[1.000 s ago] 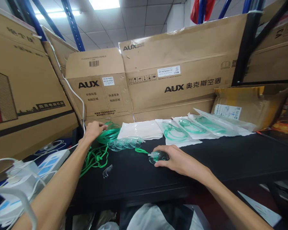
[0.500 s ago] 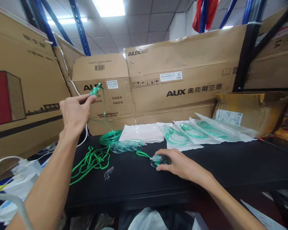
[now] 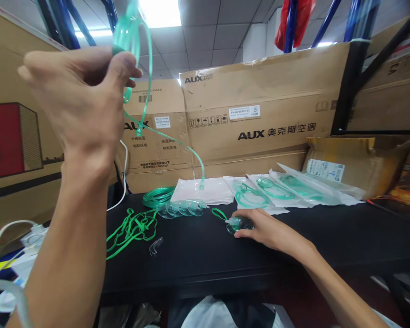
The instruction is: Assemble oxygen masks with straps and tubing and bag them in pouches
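High on the left, my left hand [image 3: 85,91] pinches a looped coil of green tubing [image 3: 128,34]; its loose end trails right toward the stack of white pouches [image 3: 201,190]. My right hand [image 3: 256,223] is wrapped round a clear green oxygen mask [image 3: 237,224] on the black table, with a green elastic strap [image 3: 219,212] sticking out. Left of it stands a row of nested clear masks [image 3: 181,208]. Behind that row lies another green tubing coil [image 3: 158,197]. A tangle of green straps [image 3: 133,230] and a small clear piece [image 3: 155,246] lie nearer me.
Several pouches with green tubing inside [image 3: 253,196] lie at the back right. Cardboard boxes [image 3: 266,105] wall the rear, and an open carton [image 3: 348,157] stands at right. White cables and a plug [image 3: 34,237] sit at far left. The black table [image 3: 205,264] ends near me.
My left hand has risen toward the camera, lifting the tubing coil up and drawing its loose end off the table. My right hand has shifted slightly right with the mask.
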A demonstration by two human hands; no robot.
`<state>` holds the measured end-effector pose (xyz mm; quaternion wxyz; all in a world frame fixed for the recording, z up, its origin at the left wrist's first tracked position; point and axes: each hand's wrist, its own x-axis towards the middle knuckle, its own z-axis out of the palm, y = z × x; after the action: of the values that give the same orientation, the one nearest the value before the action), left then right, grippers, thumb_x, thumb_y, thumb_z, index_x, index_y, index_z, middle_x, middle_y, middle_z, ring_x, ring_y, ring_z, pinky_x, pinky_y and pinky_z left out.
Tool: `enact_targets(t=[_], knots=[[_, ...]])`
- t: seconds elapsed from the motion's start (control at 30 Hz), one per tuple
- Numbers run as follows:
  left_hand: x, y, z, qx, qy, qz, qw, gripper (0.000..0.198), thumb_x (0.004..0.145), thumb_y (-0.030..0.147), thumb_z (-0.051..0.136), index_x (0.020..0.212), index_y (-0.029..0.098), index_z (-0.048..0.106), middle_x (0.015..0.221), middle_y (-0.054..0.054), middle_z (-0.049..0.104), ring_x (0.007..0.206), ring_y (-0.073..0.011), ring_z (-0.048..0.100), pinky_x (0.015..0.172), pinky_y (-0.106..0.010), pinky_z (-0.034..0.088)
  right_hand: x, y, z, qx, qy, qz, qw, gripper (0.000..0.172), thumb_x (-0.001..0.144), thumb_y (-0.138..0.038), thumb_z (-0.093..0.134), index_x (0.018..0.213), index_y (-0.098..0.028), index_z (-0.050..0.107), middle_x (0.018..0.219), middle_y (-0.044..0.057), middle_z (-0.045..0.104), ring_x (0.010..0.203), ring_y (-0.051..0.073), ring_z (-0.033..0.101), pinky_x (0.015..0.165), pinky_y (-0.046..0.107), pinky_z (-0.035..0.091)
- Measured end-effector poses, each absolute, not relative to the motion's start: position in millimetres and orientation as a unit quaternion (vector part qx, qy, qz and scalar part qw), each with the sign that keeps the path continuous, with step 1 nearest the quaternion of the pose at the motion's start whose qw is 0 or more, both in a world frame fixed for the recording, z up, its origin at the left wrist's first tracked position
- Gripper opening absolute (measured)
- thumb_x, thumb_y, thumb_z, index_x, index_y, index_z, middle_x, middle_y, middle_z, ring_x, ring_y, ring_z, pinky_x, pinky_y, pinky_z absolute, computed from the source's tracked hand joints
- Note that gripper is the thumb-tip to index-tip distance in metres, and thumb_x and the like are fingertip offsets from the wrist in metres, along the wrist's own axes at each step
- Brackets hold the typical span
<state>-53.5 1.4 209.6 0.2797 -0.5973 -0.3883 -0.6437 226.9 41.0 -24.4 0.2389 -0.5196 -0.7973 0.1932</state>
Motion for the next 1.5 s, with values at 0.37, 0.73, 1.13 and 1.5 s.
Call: enact_targets(t=[0.37, 0.73, 1.13, 1.5], knots=[[-31.2, -15.3, 8.9, -0.873, -0.394, -0.263, 0.118, 0.030, 0.106, 0.029, 0.048, 0.109, 0.023, 0.078, 0.098, -0.002, 0.077, 0.085, -0.0179, 0.072, 0.078, -0.031, 0.055, 268.7, 45.6, -19.0, -0.571, -0.780, 0.155, 0.203, 0.056, 0.081, -0.049, 0.075, 0.133, -0.029, 0.065, 0.129, 0.010, 0.066, 0.121, 0.032, 0.061, 0.101, 0.039, 0.045], [-75.7, 2.7, -2.3, -0.827, -0.488, -0.277, 0.020, 0.031, 0.105, 0.041, 0.048, 0.110, 0.029, 0.076, 0.116, 0.001, 0.074, 0.108, -0.0207, 0.068, 0.097, -0.033, 0.048, 258.6, 26.9, -4.4, -0.525, -0.815, 0.061, 0.238, 0.056, 0.089, -0.057, 0.067, 0.139, -0.033, 0.060, 0.146, 0.007, 0.059, 0.137, 0.032, 0.052, 0.111, 0.044, 0.041], [-76.7, 49.5, -8.5, -0.830, -0.532, -0.158, 0.060, 0.035, 0.104, 0.027, 0.042, 0.109, 0.019, 0.075, 0.108, -0.011, 0.073, 0.101, -0.0259, 0.069, 0.086, -0.034, 0.047, 204.2, 10.1, -10.1, -0.398, -0.888, 0.013, 0.232, 0.024, 0.101, -0.013, 0.050, 0.101, -0.025, 0.071, 0.111, 0.005, 0.067, 0.109, 0.021, 0.061, 0.094, 0.035, 0.050], [-60.6, 51.0, -6.6, -0.794, -0.583, -0.166, 0.044, 0.025, 0.100, 0.032, 0.053, 0.090, 0.017, 0.071, 0.093, -0.012, 0.074, 0.089, -0.0268, 0.070, 0.077, -0.033, 0.044, 191.4, 13.5, -5.0, -0.379, -0.910, -0.031, 0.166, 0.022, 0.097, -0.005, 0.057, 0.095, -0.019, 0.074, 0.102, 0.006, 0.072, 0.109, 0.024, 0.060, 0.101, 0.041, 0.045]])
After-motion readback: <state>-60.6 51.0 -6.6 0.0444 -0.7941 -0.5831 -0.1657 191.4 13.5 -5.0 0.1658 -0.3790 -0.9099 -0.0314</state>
